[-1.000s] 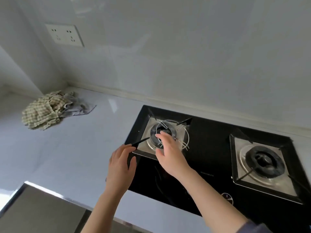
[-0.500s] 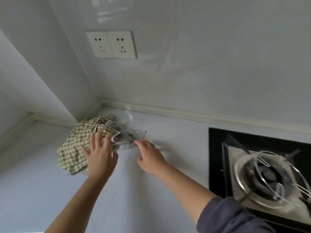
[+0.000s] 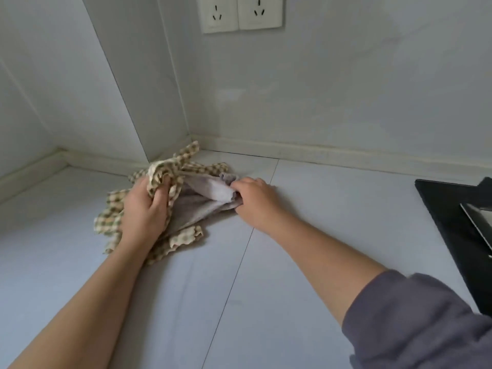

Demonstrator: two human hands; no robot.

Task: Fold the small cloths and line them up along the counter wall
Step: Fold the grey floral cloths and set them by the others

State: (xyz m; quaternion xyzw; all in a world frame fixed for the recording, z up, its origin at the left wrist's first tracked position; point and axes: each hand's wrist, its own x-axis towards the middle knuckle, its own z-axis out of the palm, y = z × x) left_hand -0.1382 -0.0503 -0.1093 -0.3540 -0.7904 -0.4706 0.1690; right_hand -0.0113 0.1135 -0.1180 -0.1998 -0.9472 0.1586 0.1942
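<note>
A crumpled checked cloth (image 3: 111,217) in beige and green lies on the pale counter (image 3: 292,262) near the inner wall corner. My left hand (image 3: 145,211) grips a bunch of it. A plain grey cloth (image 3: 197,206) is tangled inside the checked one. My right hand (image 3: 255,198) pinches the grey cloth's right edge, and the fabric between both hands is stretched a little. The lower layers of the pile are hidden under my left hand.
The back wall (image 3: 346,102) carries a double socket plate (image 3: 241,13) above a pale skirting strip (image 3: 319,151). A black hob (image 3: 463,230) sits at the right edge. A side wall (image 3: 66,89) closes the corner on the left.
My hands left the hob burner and came to the cloth pile in the corner. The left hand now grips the checked cloth and the right pinches the grey one.
</note>
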